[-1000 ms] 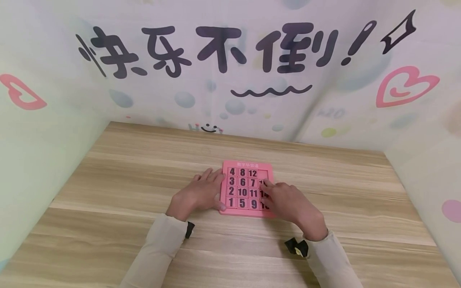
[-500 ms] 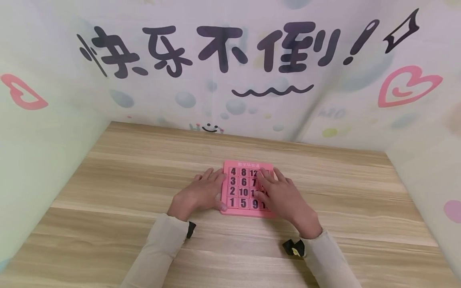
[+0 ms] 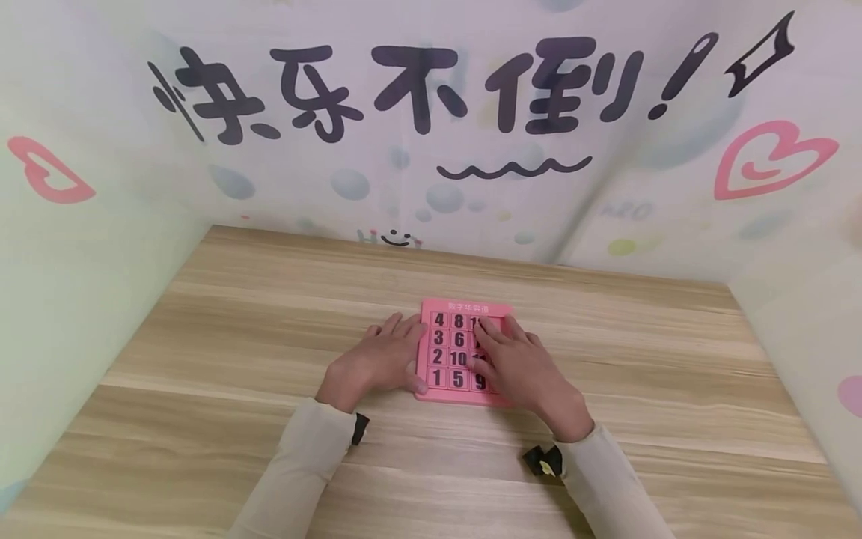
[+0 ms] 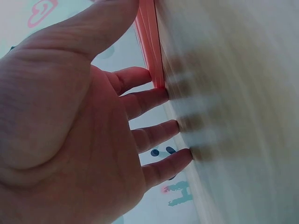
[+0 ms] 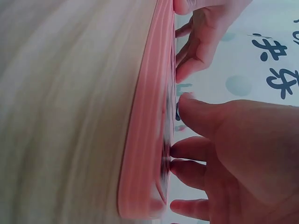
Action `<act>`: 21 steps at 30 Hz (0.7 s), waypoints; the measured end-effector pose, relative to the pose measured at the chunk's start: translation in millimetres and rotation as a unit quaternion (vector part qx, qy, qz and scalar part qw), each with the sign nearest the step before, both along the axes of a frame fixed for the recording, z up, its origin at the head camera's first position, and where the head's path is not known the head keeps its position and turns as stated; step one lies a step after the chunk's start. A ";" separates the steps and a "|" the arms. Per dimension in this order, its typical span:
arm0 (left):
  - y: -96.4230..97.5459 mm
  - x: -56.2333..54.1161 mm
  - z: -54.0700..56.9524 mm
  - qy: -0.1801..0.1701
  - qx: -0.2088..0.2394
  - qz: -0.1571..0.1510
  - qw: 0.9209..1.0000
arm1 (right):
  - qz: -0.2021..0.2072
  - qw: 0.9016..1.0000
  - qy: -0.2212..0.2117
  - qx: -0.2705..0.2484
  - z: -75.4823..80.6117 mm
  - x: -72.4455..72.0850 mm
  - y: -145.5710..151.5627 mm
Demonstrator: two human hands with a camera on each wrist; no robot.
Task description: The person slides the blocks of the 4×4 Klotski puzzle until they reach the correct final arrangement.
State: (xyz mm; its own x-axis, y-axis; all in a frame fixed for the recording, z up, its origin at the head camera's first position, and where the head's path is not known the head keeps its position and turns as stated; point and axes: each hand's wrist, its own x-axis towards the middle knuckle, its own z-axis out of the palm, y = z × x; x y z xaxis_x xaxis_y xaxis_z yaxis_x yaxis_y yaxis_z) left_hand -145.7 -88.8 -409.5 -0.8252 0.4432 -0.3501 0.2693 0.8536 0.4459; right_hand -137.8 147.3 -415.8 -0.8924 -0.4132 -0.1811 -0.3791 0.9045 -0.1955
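Note:
A pink sliding number puzzle (image 3: 459,358) lies flat on the wooden table, with dark numerals on its square tiles. My left hand (image 3: 382,359) braces its left side, thumb near the lower corner and index finger by the upper part. In the left wrist view the other fingers (image 4: 161,133) reach down to the tabletop with gaps between them. My right hand (image 3: 528,370) lies over the right half, fingertips on the tiles around the 12. Its palm and fingers hide most of the right-hand column. The right wrist view has two fingertips (image 5: 175,151) touching the tile face.
Light wood-grain table (image 3: 236,314) surrounds the puzzle on every side. Behind it rises a pale printed backdrop (image 3: 323,195) with large dark characters, hearts and bubbles. Both forearms wear light sleeves (image 3: 286,468), and a black bow (image 3: 542,460) hangs at the right wrist.
My right hand has moved leftward and up from the right-hand column onto the tiles near the 12, covering more of them. The left hand stays at the puzzle's left edge.

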 end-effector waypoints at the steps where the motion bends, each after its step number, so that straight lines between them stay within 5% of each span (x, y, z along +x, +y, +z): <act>1: 0.2 0.0 0.2 0.000 0.001 0.000 1.000 | 0.003 1.000 0.000 0.002 0.2 -0.1 -0.3; 21: 0.4 0.3 0.9 0.003 0.000 0.002 1.000 | -0.004 1.000 -0.006 0.005 2.6 -0.6 2.6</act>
